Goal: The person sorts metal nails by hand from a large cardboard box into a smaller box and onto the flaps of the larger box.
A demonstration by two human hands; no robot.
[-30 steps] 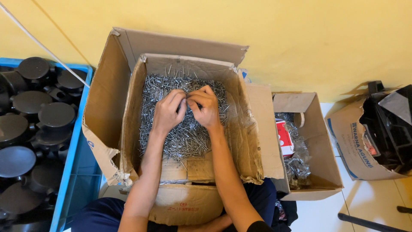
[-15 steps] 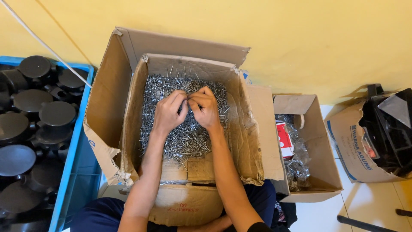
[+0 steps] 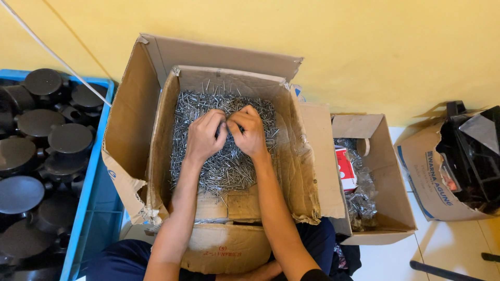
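- The pile of small silver nails point(image 3: 224, 171) lies in the big open cardboard box point(image 3: 156, 130), right in front of you. It fills most of the box floor.
- Your left hand point(image 3: 204, 138) rests on top of the nails, with its fingers curled down into them.
- Your right hand point(image 3: 250, 131) sits just beside it, also on the nails. The two hands touch at the fingertips, near the middle of the pile.
- Both hands look bunched up, with fingers pressed close together. You seem to pinch some nails between them, but the fingers hide what is inside, so I cannot tell for sure.
- Both your arms reach in over the near wall of the box.
- The box stands against a yellow wall point(image 3: 312, 41), and its flaps stick up and out.
- On your left is a blue crate point(image 3: 86, 208) full of round black lids or caps point(image 3: 67, 140).
- On your right is a smaller cardboard box point(image 3: 385, 177) with clear plastic bags point(image 3: 362, 198) and a red and white packet point(image 3: 345, 169) inside.
- Far right, another carton point(image 3: 427, 182) holds dark shiny things point(image 3: 471, 156).
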